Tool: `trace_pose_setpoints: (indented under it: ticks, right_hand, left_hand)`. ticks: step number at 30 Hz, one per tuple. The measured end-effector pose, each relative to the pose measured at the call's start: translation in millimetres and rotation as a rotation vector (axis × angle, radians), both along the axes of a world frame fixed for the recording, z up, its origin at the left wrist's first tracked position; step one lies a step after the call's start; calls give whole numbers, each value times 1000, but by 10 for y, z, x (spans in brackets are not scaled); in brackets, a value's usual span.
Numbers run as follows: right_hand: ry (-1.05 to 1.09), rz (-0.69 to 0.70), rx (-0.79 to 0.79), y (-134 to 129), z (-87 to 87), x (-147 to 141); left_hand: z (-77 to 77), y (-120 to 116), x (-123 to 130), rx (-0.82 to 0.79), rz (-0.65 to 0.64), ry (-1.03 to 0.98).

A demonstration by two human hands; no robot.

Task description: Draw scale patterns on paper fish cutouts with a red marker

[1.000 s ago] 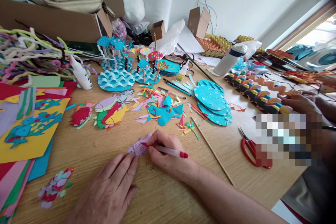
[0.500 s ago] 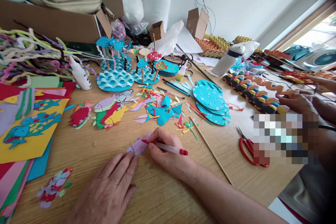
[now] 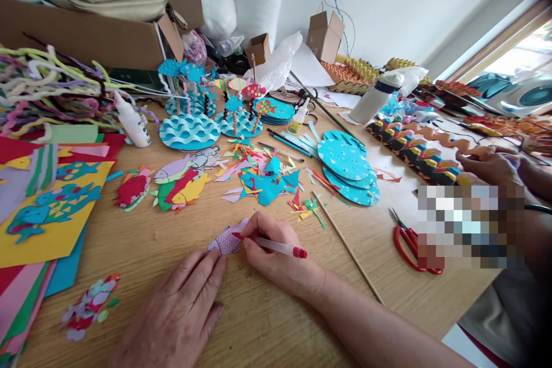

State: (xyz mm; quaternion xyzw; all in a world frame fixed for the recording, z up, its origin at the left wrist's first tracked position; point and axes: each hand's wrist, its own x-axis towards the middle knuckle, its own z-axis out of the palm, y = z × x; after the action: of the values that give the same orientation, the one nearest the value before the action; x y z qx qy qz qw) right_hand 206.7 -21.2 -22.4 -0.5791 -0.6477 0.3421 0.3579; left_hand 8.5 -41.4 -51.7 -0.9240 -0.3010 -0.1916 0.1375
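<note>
A small purple paper fish [image 3: 227, 238] with drawn scales lies on the wooden table [image 3: 241, 310]. My right hand [image 3: 278, 253] holds a red-capped pen [image 3: 282, 247] in a pinch, its red tip at the upper part of the fish. My left hand [image 3: 183, 305] lies flat with its fingertips at the fish's lower left edge. Behind the fish are coloured paper scraps [image 3: 269, 181] and a pile of cut paper fish [image 3: 185, 184].
Red-handled scissors [image 3: 407, 247] and a thin stick [image 3: 347, 247] lie to the right. Blue paper ovals [image 3: 345, 155], glue bottles [image 3: 133, 121] and a white bottle [image 3: 377, 98] stand or lie farther back. Another person's hands [image 3: 491, 164] work at the right.
The pen and my right hand have shifted very slightly over the fish. At the right, the other person's hands have moved a little. My left hand stays in place.
</note>
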Motion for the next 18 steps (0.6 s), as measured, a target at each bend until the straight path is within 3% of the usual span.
trace_pose_setpoints:
  ticks: [7, 18]
  right_hand:
    - [4, 35, 48, -10, -10, 7]
    - [25, 8, -1, -10, 35, 16]
  left_hand:
    - [-19, -13, -19, 11, -1, 34]
    - [-26, -7, -19, 10, -7, 23]
